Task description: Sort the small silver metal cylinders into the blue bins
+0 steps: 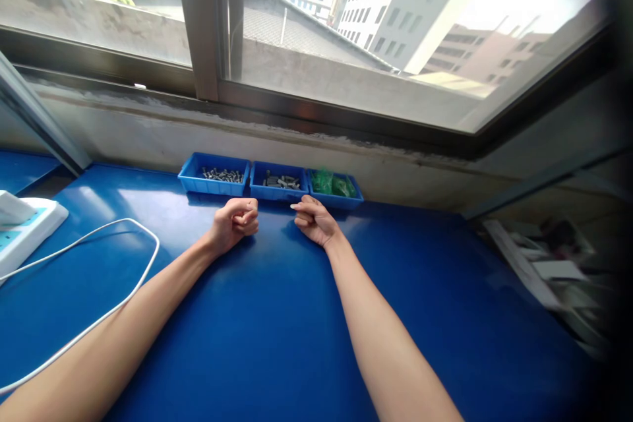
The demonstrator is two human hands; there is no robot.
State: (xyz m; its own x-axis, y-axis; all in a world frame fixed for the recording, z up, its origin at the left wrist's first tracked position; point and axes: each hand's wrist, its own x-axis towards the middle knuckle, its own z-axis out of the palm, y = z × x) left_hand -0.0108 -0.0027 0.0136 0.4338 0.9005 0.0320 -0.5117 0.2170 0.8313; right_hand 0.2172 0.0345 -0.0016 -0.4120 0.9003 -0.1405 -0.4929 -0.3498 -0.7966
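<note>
Judgement: any reach into blue bins (pixel 274 194) goes best from above, left forearm clear of white cable (pixel 156 250) | left hand (pixel 235 223), mid-frame: fingers curled to a fist, contents hidden | right hand (pixel 315 221), mid-frame: fingers folded narrow, no object seen | bins: upper centre, counter (pixel 277 316).

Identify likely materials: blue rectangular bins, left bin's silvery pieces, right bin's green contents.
Blue rectangular bins: probably moulded plastic, semi-gloss; even colour, soft highlights.
Small silvery pieces: likely metal, shiny; bright glints.
Crumpled green contents: perhaps plastic film, glossy; translucent, wrinkled.
</note>
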